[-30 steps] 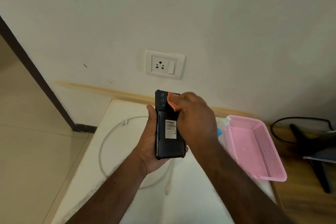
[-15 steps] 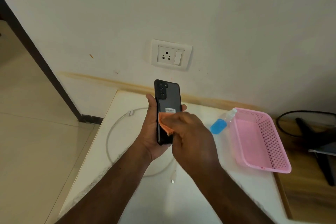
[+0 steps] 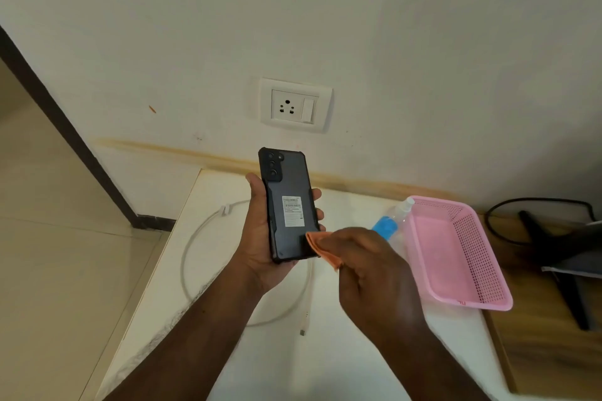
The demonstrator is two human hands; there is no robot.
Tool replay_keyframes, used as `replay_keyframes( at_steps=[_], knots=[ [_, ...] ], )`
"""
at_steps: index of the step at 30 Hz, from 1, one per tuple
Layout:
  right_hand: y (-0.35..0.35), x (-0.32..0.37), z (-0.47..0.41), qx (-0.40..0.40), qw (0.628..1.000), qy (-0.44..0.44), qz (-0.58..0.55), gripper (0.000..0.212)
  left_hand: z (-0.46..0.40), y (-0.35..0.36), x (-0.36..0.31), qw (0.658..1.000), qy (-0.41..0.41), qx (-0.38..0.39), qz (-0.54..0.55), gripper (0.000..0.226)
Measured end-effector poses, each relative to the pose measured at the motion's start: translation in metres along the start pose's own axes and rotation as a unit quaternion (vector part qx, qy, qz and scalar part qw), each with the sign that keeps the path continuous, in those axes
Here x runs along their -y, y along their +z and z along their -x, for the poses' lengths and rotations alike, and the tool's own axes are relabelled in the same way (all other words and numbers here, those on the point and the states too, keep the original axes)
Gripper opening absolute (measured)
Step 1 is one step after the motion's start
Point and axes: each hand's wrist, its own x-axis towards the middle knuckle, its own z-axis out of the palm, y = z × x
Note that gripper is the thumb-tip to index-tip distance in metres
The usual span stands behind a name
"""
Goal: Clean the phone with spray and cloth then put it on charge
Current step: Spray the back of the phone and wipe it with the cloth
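Observation:
A black phone (image 3: 288,202) in a dark case stands upright above the white table (image 3: 342,365), its back with a white sticker facing me. My left hand (image 3: 260,238) grips it round the edges. My right hand (image 3: 371,273) pinches a small orange cloth (image 3: 321,246) whose corner touches the phone's lower right corner. A spray bottle (image 3: 389,225) with blue liquid lies on the table beside my right hand. A white charging cable (image 3: 195,244) loops across the table, its plug end (image 3: 303,331) lying loose near my forearms.
A pink plastic basket (image 3: 462,257) sits at the table's right end. A white wall socket with a switch (image 3: 294,106) is above the table. Dark cables and a black stand (image 3: 553,254) lie on the wooden surface to the right. Floor drops away left.
My right hand slid the cloth down the phone's back, from the top near the cameras to the lower right corner. The sticker is now uncovered. The left hand kept its hold.

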Motion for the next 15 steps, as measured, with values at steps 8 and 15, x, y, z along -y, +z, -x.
replay_keyframes(
  at_steps=[8,15],
  knots=[
    [0.018,0.008,-0.031,0.081,0.995,0.047,0.019,0.046,0.0,-0.001,0.005,0.999,-0.03,-0.016,-0.018,0.085],
    [0.03,0.002,0.008,0.105,0.991,0.072,-0.046,0.044,-0.001,-0.004,0.001,0.997,0.01,-0.049,-0.051,0.083]
  ],
)
